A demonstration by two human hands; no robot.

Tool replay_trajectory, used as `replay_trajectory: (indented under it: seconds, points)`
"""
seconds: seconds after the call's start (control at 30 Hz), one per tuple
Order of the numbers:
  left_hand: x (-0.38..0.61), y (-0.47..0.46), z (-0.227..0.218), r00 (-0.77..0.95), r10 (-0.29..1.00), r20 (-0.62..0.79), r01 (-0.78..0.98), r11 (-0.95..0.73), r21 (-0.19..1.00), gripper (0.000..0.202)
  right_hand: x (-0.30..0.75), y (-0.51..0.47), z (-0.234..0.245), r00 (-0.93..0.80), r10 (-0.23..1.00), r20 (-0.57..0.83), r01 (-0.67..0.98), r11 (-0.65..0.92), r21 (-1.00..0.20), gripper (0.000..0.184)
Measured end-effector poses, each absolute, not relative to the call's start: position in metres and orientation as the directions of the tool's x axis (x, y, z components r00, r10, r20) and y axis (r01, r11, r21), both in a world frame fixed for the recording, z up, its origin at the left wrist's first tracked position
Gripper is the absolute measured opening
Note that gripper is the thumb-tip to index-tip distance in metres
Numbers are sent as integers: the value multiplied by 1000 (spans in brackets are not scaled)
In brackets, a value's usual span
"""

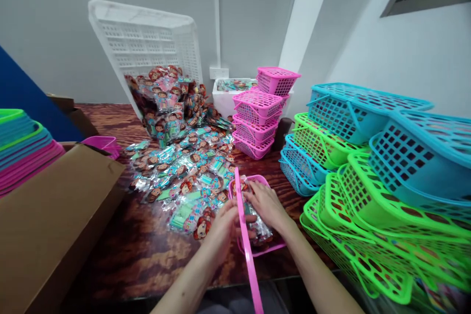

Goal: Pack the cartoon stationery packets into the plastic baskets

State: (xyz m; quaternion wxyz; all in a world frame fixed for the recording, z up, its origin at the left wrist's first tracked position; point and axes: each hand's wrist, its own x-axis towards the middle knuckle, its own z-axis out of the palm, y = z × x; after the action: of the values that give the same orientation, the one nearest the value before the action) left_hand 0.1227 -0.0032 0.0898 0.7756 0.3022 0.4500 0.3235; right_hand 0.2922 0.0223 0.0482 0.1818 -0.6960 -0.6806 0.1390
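Observation:
A small pink basket (274,245) stands on the dark wooden table (147,250) right in front of me, its pink handle (246,240) raised toward the camera. It holds clear-wrapped toy packets (259,230). My right hand (267,203) rests inside the basket with fingers pressed on the packets. My left hand (224,223) is at the basket's left rim, fingers curled around packets there. A heap of the same cartoon-face packets (184,167) spreads across the table just beyond my hands.
A tipped white crate (147,39) spills packets at the back. Stacked pink baskets (259,117) stand behind, blue and green baskets (368,157) pile up on the right. A cardboard box (51,216) and stacked coloured lids (22,147) sit left. A white tub (226,95) stands by the wall.

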Motion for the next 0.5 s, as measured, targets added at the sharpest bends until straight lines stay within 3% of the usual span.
replay_trajectory:
  seconds: [0.17, 0.33, 0.5]
  points:
    - [126, 3, 82, 383, 744, -548, -158, 637, 755, 57, 287, 25, 44, 66, 997, 43, 873, -36, -487, 41]
    - [124, -1, 80, 390, 744, -543, -181, 640, 747, 47, 298, 23, 46, 121, 982, 148, 742, 10, -670, 35]
    - [120, -3, 84, 388, 822, -417, -320, 545, 775, 40, 321, 6, 71, 222, 938, 266, 607, 81, -791, 34]
